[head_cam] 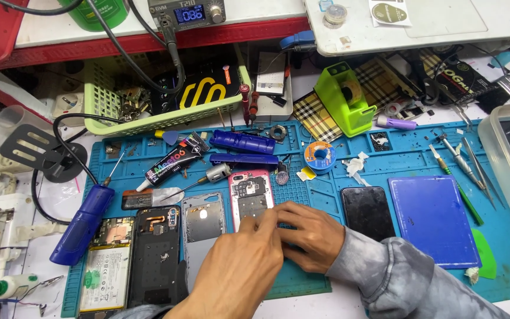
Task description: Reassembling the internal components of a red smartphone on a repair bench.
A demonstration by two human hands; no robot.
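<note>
Both my hands meet over the lower end of a pink-rimmed opened phone body [252, 193] lying on the blue work mat [337, 177]. My left hand [240, 272] comes up from the bottom, fingers bunched at the phone's lower edge. From the right, my right hand [305, 233], in a grey sleeve, pinches at the same spot. What the fingers hold is hidden. A grey phone back cover [203, 221] lies just left of the hands.
Left on the mat lie a black opened phone [157, 251], a phone with exposed battery [106, 263], a blue handheld tool [82, 223] and a black glue tube [172, 167]. Right: a black phone [367, 211], blue pad [433, 218], tweezers [479, 165]. Behind: green tape dispenser [343, 97], green basket [149, 112].
</note>
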